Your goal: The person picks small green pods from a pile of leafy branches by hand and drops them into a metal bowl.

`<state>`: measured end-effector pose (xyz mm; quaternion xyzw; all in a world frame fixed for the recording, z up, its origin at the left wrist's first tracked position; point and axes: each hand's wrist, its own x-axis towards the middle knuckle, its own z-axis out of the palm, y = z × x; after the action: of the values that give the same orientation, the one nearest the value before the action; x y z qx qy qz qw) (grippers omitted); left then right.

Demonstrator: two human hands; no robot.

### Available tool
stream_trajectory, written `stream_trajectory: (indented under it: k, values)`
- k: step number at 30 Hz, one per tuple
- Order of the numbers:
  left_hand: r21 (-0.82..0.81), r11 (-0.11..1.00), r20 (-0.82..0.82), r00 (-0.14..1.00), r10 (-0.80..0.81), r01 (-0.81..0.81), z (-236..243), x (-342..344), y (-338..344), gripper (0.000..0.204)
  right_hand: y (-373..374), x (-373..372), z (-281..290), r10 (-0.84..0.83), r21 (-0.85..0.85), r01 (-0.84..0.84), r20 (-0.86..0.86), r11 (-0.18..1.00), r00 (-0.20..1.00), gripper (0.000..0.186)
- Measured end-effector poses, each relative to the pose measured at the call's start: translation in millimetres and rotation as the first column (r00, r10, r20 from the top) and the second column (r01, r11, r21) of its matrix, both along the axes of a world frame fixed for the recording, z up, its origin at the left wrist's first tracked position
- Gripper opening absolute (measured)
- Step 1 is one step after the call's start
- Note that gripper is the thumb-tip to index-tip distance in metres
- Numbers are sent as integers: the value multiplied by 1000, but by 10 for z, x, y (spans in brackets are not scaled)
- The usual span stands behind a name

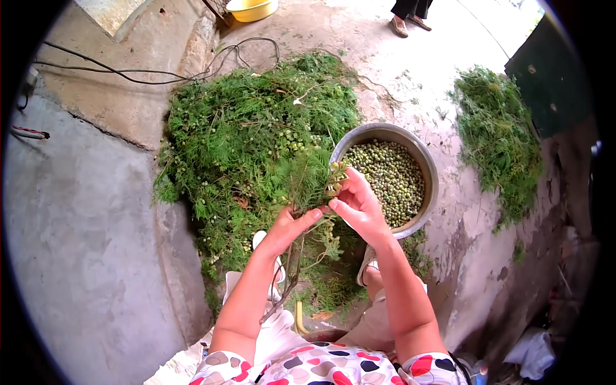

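My left hand (292,229) is closed around a leafy green branch (292,277), whose bare woody stem hangs down past my left forearm. At the branch's upper end, my right hand (359,206) pinches a cluster of small green cones or berries (335,178) between thumb and fingers. Just right of that hand stands a round metal basin (431,170), filled well up with small round green and brownish cones or berries (387,181). Ahead and to the left, a broad heap of cut green branches (250,135) covers the ground, with more such fruit among its sprays.
A smaller pile of green branches (497,141) lies at the right, near a dark panel (552,77). Black cables (160,80) run across the ground at the upper left. A yellow basin (252,9) and another person's feet (410,24) are at the far side.
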<state>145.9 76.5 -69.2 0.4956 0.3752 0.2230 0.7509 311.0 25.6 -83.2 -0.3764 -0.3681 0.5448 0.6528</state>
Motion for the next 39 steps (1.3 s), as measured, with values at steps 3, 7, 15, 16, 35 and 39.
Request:
stream_trajectory:
  k: [3, 7, 15, 16, 35, 39]
  values:
    - [275, 961, -139, 989, 52, -12, -240, 47, -19, 27, 26, -25, -4, 16, -47, -16, 10, 999, 1000, 65]
    - [-89, 960, 50, 961, 271, -266, -256, 112, -58, 21, 65, 13, 120, -3, -114, -7, -83, 993, 997, 62]
    - [-281, 906, 172, 912, 371, -316, -247, 91, 29, 19, 116, 24, 89, -180, 23, 203, 567, 979, 804, 36]
    - [-265, 908, 173, 911, 375, -323, -208, 107, 43, 21, 118, 33, 97, -185, 69, 193, 706, 979, 684, 37]
    - [-290, 886, 112, 907, 406, -361, -230, 35, -145, 33, 49, 503, 89, -565, -320, 507, -122, 800, 816, 22]
    - [-270, 882, 75, 905, 419, -386, -216, 37, -165, 34, -32, 519, -42, -373, -389, 200, -443, 899, 815, 22]
